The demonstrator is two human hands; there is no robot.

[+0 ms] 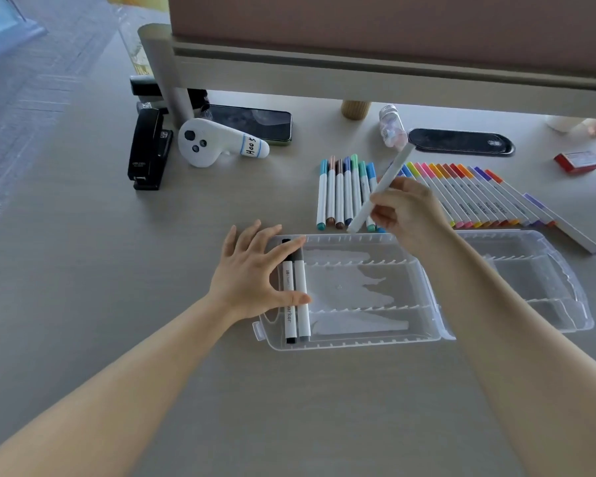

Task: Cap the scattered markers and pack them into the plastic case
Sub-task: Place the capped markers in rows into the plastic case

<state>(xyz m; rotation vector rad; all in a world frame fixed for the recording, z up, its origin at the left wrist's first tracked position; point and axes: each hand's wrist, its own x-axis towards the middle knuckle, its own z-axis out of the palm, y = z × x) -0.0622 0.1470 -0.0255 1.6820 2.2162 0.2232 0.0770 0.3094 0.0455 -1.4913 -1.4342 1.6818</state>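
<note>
So the bench (83, 270) is a pale wood-look top, and there's a raised shelf (358, 67) running across the back on round legs, with a pinkish panel above it. Off to the left edge it's grey floor. Under the shelf there's a phone (252, 123) lying flat and a dark oval tray (461, 141). Left side has a black stapler (150, 149) and a white controller (217, 141) with a handwritten label. A little red box (578, 161) sits far right, and a small glass bottle (391, 127) is near the middle back.

The clear plastic case (358, 342) is open right in front of me, lid half (547, 277) folded out to the right. Two capped markers (296, 294) lie side by side in the far-left slots, one black-capped, one grey.

Behind the case, a long row of warm-coloured markers (479, 194) lies fanned out on the right, and a smaller bunch of blue, green and brown markers (339, 191) lies to the left of it.

My left grip (255, 273) is spread wide over the case's left end, fingertips and thumb resting on those two packed markers. My right grip (406, 211) is above the case's back edge, pinching a white marker (381, 191) near its lower end, tilted up and to the right. Can't tell its cap colour, it's blurry.
</note>
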